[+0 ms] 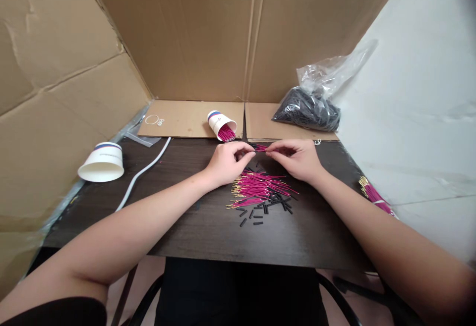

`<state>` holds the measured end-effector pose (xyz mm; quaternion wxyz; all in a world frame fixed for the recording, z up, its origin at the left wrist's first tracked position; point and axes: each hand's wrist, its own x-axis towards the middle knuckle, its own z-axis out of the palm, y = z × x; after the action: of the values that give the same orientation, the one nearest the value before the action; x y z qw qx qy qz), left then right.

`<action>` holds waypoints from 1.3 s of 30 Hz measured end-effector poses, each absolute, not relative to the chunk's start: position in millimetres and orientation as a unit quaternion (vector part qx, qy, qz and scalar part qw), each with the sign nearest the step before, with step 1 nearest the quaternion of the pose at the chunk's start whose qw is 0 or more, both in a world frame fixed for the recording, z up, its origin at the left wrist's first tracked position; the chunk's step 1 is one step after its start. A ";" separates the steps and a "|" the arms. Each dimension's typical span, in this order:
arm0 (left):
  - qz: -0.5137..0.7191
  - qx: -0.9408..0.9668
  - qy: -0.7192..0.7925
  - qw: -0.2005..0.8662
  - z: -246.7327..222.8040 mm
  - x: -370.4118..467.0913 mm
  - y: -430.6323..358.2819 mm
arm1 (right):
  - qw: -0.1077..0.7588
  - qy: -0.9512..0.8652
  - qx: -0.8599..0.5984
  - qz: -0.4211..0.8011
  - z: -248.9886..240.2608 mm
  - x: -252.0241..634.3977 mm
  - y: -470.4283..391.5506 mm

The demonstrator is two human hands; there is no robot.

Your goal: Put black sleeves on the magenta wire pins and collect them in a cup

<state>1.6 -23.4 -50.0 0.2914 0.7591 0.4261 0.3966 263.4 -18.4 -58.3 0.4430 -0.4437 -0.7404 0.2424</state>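
My left hand [231, 162] is closed, thumb against index finger, at the far side of a pile of pink wires [256, 187] with gold-coloured metal ends. What sits in that pinch is too small to make out. Facing it, my right hand [297, 157] pinches the right end of a pink wire [261, 148]. More pink and dark strands show in the narrow gap between the fingertips. Short black tubes [277, 198] lie scattered over and around the near side of the pile on the dark table [208, 227].
A tipped paper cup [216, 123] holds more pink wires behind my left hand. Another paper cup [101, 163] lies far left, near a white cable [143, 172]. At back right rests a plastic bag of black tubes [310, 110]. A tied pink wire bundle [375, 197] is at right.
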 end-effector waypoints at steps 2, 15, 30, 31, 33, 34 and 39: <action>0.386 0.758 0.429 0.302 -50.0 1.8 -23.5 | 0.443 -0.741 -0.443 0.240 -58.8 263.5 -18.2; 0.344 0.787 0.455 0.235 -51.8 0.1 -20.2 | 0.385 -0.818 -0.407 0.128 -56.6 268.6 -13.6; 0.303 0.855 0.344 0.244 -56.1 -5.8 -18.2 | 0.207 -0.873 -0.337 0.285 -16.1 275.3 -33.4; 0.308 0.851 0.345 0.250 -56.4 -5.8 -17.9 | 0.199 -0.874 -0.332 0.295 -14.6 274.4 -34.9; 0.314 0.841 0.353 0.262 -56.2 -5.7 -17.5 | 0.186 -0.879 -0.325 0.294 -13.2 272.5 -37.0; 0.314 0.837 0.359 0.269 -55.7 -5.5 -17.4 | 0.181 -0.885 -0.324 0.281 -13.3 271.5 -37.6; 0.309 0.820 0.382 0.293 -51.1 -4.8 -17.3 | 0.173 -0.907 -0.316 0.219 -19.2 267.6 -38.4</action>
<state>-4.8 -17.3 -51.1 0.2930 0.8199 0.3823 0.3094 267.6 -38.4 -19.2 0.1729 -0.3161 -0.9067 0.2193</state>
